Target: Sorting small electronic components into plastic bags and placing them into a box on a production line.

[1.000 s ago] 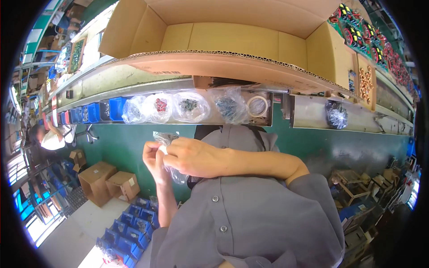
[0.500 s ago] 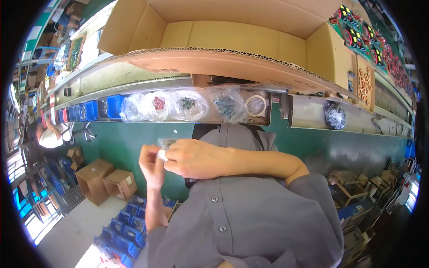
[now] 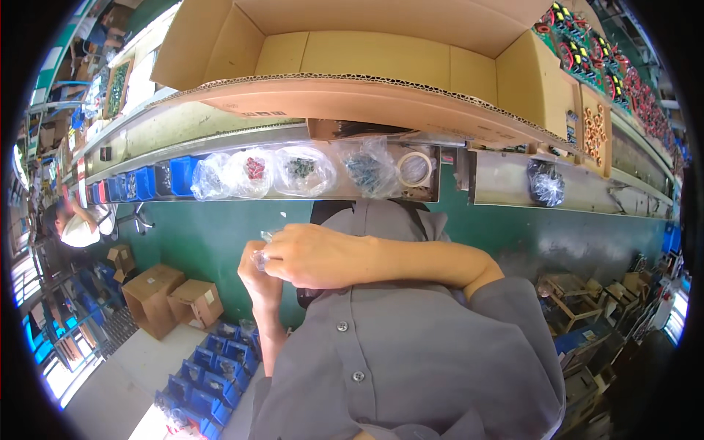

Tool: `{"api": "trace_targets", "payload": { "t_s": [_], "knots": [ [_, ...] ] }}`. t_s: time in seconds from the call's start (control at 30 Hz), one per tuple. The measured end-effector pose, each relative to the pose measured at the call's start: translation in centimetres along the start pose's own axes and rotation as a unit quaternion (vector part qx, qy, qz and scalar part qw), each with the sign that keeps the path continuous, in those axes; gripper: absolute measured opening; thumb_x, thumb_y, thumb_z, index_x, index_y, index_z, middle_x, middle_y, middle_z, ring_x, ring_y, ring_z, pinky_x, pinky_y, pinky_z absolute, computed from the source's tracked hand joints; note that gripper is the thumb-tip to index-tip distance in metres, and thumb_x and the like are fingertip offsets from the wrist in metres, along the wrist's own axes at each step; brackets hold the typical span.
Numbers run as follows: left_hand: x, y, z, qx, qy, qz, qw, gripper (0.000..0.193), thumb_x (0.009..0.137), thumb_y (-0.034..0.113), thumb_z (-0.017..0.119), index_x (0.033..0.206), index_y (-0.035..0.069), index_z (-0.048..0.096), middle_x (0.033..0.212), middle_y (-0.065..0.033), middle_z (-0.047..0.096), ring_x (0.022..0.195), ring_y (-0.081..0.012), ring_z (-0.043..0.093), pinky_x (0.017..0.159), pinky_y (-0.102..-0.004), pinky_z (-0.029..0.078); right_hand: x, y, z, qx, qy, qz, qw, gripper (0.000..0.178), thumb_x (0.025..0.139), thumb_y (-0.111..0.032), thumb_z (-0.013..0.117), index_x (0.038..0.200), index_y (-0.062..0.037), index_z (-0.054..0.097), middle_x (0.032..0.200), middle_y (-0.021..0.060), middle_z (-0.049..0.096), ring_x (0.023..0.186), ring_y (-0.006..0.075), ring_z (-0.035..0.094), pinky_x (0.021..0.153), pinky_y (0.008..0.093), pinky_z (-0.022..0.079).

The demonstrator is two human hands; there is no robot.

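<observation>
My left hand [image 3: 258, 277] and my right hand [image 3: 314, 255] meet in front of my body, on the left side. Between them is a crumpled piece of clear plastic film [image 3: 259, 259], perhaps a small bag. The fingers of both hands are closed on it, and most of it is hidden by them. Farther off, on the bench shelf, lie clear plastic bags of small parts: one with red parts [image 3: 254, 169], one with dark green parts [image 3: 301, 168], one with bluish parts [image 3: 365, 170]. A roll of tape [image 3: 415, 169] lies beside them.
A large open cardboard box [image 3: 367, 53] stands on the bench ahead. Blue bins [image 3: 183, 174] line the shelf at left; more blue bins [image 3: 209, 378] stand lower left. Cardboard boxes [image 3: 152, 297] are on the green floor. Another person [image 3: 79, 226] is at far left.
My left hand has moved slightly right and down, closer against my right hand. The plastic shows in a different shape between the fingers. The view has shifted a little.
</observation>
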State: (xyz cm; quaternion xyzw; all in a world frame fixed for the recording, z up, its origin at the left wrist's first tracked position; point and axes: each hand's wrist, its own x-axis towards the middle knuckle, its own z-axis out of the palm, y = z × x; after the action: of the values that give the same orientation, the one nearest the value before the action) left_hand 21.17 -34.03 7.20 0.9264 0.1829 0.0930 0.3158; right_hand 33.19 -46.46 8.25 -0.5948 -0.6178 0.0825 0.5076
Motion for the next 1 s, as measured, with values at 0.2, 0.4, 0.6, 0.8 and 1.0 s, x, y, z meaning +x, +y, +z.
{"api": "trace_targets", "payload": {
  "t_s": [0.2,0.4,0.6,0.8,1.0],
  "knots": [
    [0.4,-1.6,0.6,-0.622,0.09,-0.412,0.659,0.03,0.093,0.029,0.034,0.081,0.006,0.049,0.078,-0.0043,0.053,0.076,-0.0169,0.053,0.072,-0.0327,0.042,-1.2,-0.5,0.2,0.046,-0.073,0.002,0.996,0.011,0.064,-0.011,0.056,0.07,-0.0032,0.054,0.075,0.0072,0.051,0.068,0.0217,0.051,0.06,0.0341,0.041],
    [0.5,-1.8,-0.1,-0.732,0.016,-0.234,0.64,0.036,0.094,0.033,0.029,0.066,0.011,0.033,0.069,-0.0028,0.036,0.068,-0.0164,0.034,0.075,-0.0328,0.032,-3.9,1.5,-1.6,0.1,-0.112,0.129,0.98,0.021,0.071,-0.008,0.053,0.092,-0.0062,0.056,0.084,0.01,0.052,0.079,0.028,0.053,0.068,0.0371,0.044],
    [1.1,0.1,-4.5,-0.692,0.018,-0.04,0.72,0.036,0.094,0.031,0.031,0.066,0.009,0.034,0.054,-0.0007,0.028,0.046,-0.0103,0.023,0.049,-0.0252,0.025,-10.6,3.7,-6.3,0.009,-0.054,0.345,0.937,0.02,0.077,-0.009,0.052,0.095,-0.0019,0.057,0.087,0.0137,0.057,0.083,0.0298,0.055,0.074,0.035,0.044],
    [0.5,-1.9,-5.1,-0.491,0.148,-0.109,0.852,0.035,0.093,0.03,0.036,0.067,0.007,0.036,0.054,-0.0013,0.031,0.046,-0.0088,0.022,0.046,-0.0231,0.021,-13.8,-2.6,-14.1,0.153,0.314,0.422,0.837,0.016,0.087,-0.013,0.047,0.082,0.0005,0.054,0.077,0.0092,0.059,0.071,0.0141,0.057,0.063,0.0256,0.045],
    [1.0,-2.7,-4.2,-0.39,0.216,-0.157,0.881,0.025,0.092,0.021,0.042,0.074,0.004,0.045,0.052,0.0015,0.033,0.045,-0.0062,0.025,0.043,-0.0214,0.02,-20.2,-5.3,-24.3,-0.057,0.644,0.326,0.689,0.028,0.091,-0.027,0.043,0.07,-0.0077,0.045,0.057,-0.0014,0.033,0.052,0.0089,0.032,0.047,0.0229,0.025]
  ]
}}
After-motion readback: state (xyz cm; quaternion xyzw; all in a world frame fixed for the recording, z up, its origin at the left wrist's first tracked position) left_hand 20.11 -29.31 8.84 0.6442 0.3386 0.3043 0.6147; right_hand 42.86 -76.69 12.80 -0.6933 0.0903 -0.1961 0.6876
